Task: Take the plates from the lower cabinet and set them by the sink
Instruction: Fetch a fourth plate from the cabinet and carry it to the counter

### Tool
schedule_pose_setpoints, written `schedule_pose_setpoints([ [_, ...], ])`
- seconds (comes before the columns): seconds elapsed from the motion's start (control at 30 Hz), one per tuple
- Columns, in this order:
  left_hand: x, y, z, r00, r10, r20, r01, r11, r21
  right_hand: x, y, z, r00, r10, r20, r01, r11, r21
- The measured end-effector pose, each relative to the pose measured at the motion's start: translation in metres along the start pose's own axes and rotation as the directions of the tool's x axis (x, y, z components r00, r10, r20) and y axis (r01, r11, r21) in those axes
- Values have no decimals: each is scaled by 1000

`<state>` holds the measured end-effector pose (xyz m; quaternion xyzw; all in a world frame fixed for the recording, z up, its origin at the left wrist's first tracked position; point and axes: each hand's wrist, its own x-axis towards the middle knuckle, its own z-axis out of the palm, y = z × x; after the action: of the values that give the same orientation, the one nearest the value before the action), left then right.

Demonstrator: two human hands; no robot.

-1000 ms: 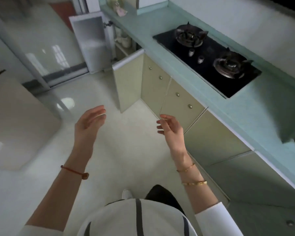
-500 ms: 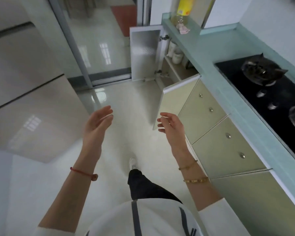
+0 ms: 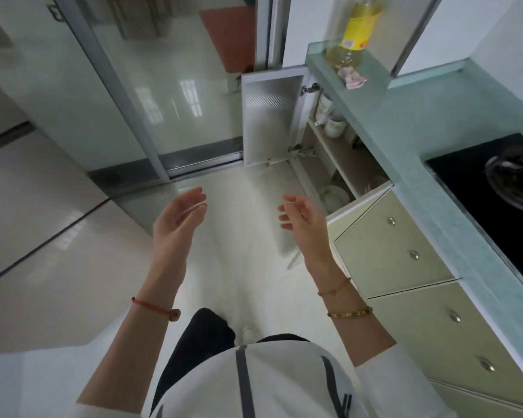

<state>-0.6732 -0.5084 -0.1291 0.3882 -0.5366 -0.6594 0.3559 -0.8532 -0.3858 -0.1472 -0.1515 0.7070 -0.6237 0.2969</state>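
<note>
Two empty hands, left (image 3: 178, 224) and right (image 3: 304, 218), hover with fingers (image 3: 194, 196) spread and slack, palms facing, as if readied to lift a stack. Plates (image 3: 334, 197) sit low in the open cabinet (image 3: 338, 152), just beyond the right hand. Half a second earlier, that cabinet lay farther ahead.

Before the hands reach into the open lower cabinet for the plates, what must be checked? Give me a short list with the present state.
1. Both pale cabinet doors open: ok.
2. White plates visible on lower shelf: ok.
3. Left hand empty: ok.
4. Right hand empty: ok.
5. Number of plates: cannot tell.
6. Space by the sink: cannot tell, sink not in view.
</note>
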Motion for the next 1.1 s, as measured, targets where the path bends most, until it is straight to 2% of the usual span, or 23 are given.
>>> schedule_pose_setpoints([
  [0.17,106,-8,16,993,-40,111,35,998,47,74,1,28,991,46,-126,-46,999,2],
  [0.33,223,-5,26,960,-82,268,67,996,67,143,-8,59,952,93,-290,-81,995,54],
  [0.43,296,-5,38,916,-131,379,95,989,113,182,-15,75,900,131,-417,-108,991,78],
  [0.5,340,-10,52,887,-138,442,63,982,180,206,-17,80,858,157,-490,-120,987,107],
  [0.67,421,-21,98,820,-231,524,75,950,303,253,-13,75,754,242,-611,-161,969,185],
  [0.97,518,-70,230,697,-348,626,109,915,388,352,10,16,586,341,-735,-198,940,278],
  [1.1,539,-103,279,680,-356,641,116,916,385,390,27,-6,533,383,-755,-211,924,319],
])
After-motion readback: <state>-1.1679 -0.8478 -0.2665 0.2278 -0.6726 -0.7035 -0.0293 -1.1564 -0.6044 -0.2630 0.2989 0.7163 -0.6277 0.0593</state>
